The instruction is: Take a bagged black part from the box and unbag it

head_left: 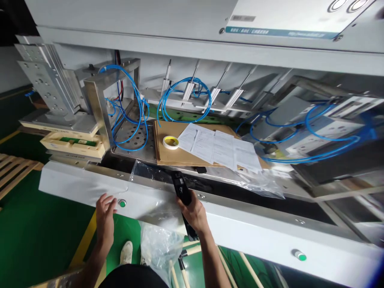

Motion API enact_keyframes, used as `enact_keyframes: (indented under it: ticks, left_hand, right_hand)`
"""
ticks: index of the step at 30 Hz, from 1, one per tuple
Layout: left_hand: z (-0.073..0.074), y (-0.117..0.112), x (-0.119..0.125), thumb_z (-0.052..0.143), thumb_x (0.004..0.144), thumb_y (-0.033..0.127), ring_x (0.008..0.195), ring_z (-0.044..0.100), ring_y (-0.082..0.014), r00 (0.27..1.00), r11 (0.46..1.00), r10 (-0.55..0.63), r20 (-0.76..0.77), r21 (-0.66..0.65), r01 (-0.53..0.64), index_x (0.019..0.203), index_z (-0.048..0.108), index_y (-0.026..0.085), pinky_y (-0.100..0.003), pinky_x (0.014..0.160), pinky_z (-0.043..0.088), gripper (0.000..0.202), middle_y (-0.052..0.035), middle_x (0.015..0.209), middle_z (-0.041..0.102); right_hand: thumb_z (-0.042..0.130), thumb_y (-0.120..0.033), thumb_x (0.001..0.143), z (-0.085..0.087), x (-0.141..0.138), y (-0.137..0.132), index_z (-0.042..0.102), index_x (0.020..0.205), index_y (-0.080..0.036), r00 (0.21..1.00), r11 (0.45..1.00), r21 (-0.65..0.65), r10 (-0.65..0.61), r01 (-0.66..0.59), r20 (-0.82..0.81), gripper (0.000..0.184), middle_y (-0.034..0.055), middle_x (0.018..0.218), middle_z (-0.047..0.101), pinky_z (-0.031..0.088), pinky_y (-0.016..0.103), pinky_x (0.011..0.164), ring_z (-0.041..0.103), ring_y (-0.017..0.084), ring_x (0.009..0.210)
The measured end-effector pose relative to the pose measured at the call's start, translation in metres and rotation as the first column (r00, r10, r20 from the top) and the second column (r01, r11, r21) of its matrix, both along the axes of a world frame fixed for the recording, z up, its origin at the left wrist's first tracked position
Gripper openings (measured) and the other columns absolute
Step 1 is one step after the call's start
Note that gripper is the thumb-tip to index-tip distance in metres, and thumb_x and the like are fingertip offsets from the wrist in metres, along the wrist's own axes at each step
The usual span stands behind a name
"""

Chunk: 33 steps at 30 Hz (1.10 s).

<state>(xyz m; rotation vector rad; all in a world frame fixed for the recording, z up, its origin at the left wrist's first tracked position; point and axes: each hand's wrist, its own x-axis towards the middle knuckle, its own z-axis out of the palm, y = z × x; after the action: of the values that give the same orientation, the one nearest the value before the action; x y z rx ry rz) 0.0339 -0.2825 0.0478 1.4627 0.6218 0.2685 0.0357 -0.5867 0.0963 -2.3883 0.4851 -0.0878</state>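
Right hand (193, 212) clenched round black handheld tool (183, 190), nose up over the white front panel (240, 232). Left hand (105, 208) loose, fingertips pinning clear plastic film (150, 200) beside green button (122, 203). Behind: tape roll (171, 142) and papers (219, 148) parked on cardboard (168, 154); blue air hoses (132, 100) farthest.

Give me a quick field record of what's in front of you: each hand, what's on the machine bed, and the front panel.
left hand: left hand open, fingers on the white metal front panel, beside a round green button
right hand: right hand gripping a black handheld tool
plastic: clear plastic bag draped over the panel between the hands
bed: flat brown cardboard sheet carrying a yellow tape roll and white printed papers
tubing: blue pneumatic hoses looped behind
second button: green button at far right of panel
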Motion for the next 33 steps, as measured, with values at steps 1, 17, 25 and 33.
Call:
enact_keyframes:
  ticks: [1, 17, 25, 33]
  left_hand:
    - [0.001, 0.004, 0.003, 0.075, 0.078, 0.057, 0.113, 0.067, -0.0311, 0.999, 0.990, 0.000, 0.034, 0.143, -0.005, 0.132, 0.056, 0.020, -0.041, 0.087, 0.058, 0.068, -0.0164, 0.132, 0.066]
    - [0.014, 0.004, 0.075, 0.054, 0.103, 0.031, 0.083, 0.070, -0.0255, 0.933, 0.624, -0.232, -0.275, 0.694, 0.360, 0.090, 0.072, 0.020, -0.030, 0.071, 0.043, 0.024, -0.0096, 0.085, 0.077]
    - [0.020, -0.001, 0.075, 0.058, 0.098, 0.033, 0.085, 0.072, -0.0293, 0.919, 0.631, -0.151, -0.364, 0.680, 0.373, 0.084, 0.072, 0.022, -0.032, 0.072, 0.045, 0.023, -0.0105, 0.088, 0.078]
    - [0.028, -0.006, 0.059, 0.057, 0.101, 0.050, 0.088, 0.072, -0.0320, 0.901, 0.650, -0.105, -0.420, 0.657, 0.382, 0.106, 0.069, 0.025, -0.035, 0.074, 0.046, 0.029, -0.0072, 0.088, 0.079]
  right_hand:
    - [0.064, -0.046, 0.085, 0.000, 0.000, 0.000, 0.065, 0.113, -0.022, 1.000, 1.000, -0.001, 0.004, -0.004, -0.005, 0.037, 0.0095, 0.090, 0.076, 0.049, 0.034, 0.071, 0.073, 0.028, 0.084]
    - [0.071, -0.053, 0.072, 0.003, 0.005, -0.009, 0.067, 0.098, -0.021, 0.994, 0.979, 0.193, -0.082, 0.067, 0.070, 0.041, 0.0061, 0.083, 0.072, 0.049, 0.037, 0.074, 0.067, 0.026, 0.080]
    - [0.065, -0.066, 0.081, 0.022, -0.011, -0.031, 0.071, 0.108, -0.016, 0.955, 0.914, 0.379, -0.229, 0.144, 0.189, 0.057, 0.0084, 0.095, 0.074, 0.053, 0.036, 0.076, 0.065, 0.025, 0.090]
    - [0.078, -0.059, 0.077, 0.031, -0.028, -0.002, 0.075, 0.113, -0.014, 0.989, 0.810, 0.587, -0.078, -0.011, 0.125, 0.059, 0.0113, 0.105, 0.077, 0.051, 0.032, 0.072, 0.063, 0.023, 0.088]
